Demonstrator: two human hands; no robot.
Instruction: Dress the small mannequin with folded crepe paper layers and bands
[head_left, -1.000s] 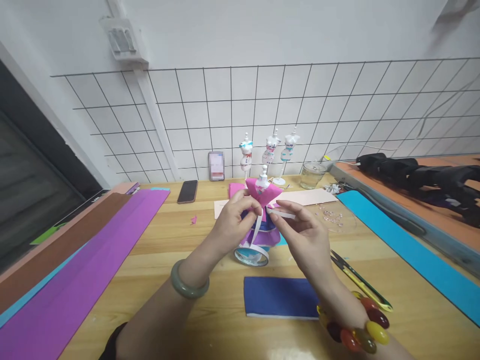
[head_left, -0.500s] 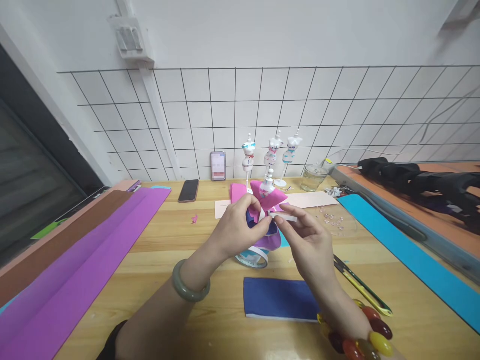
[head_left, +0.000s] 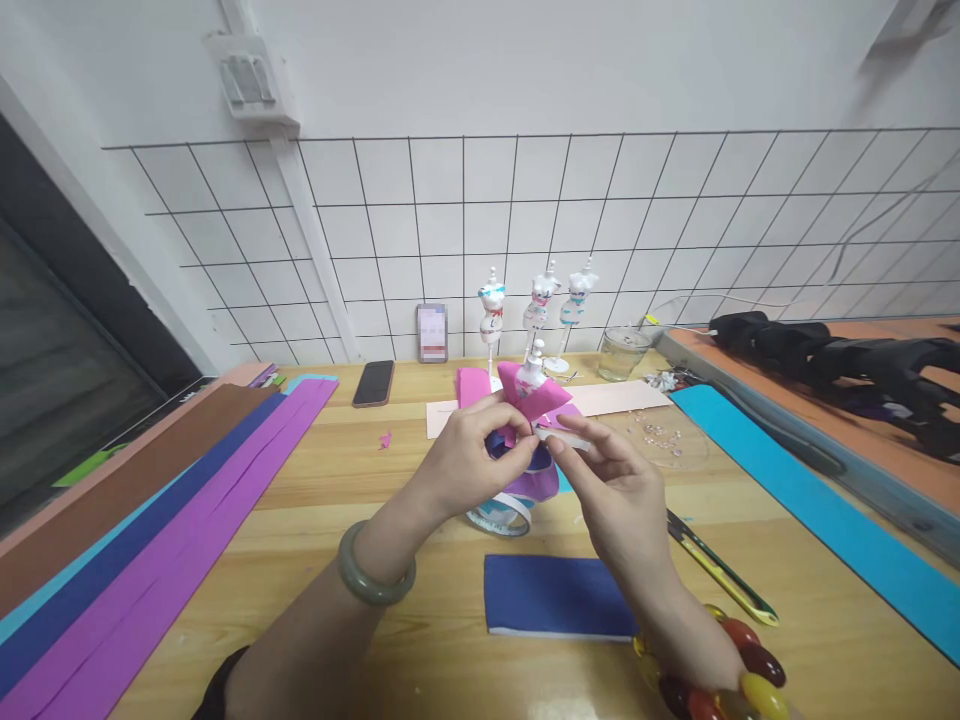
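A small white mannequin (head_left: 533, 368) stands mid-table, wrapped in a pink piece (head_left: 531, 396) at the top, with dark blue and purple (head_left: 537, 484) layers lower down. My left hand (head_left: 480, 450) is at its left side, thumb and forefinger pinched together at its waist. What lies between those fingertips is too small to tell. My right hand (head_left: 611, 480) pinches a narrow white strip (head_left: 566, 438) at the mannequin's right side, its other fingers curled above. A roll of white tape (head_left: 501, 515) lies below the mannequin.
Behind stand several mannequins (head_left: 492, 300), a propped phone (head_left: 433, 333) and a glass (head_left: 624, 352). Another phone (head_left: 373, 383) lies left, near long coloured sheets (head_left: 180, 530). A dark blue piece (head_left: 559, 597) lies in front; scissors (head_left: 724, 570) and a blue sheet (head_left: 810, 510) lie right.
The view has shifted slightly. Both hands keep nearly the same place at the mannequin, with the white strip still in my right hand. More dark blue shows among the sheets at left.
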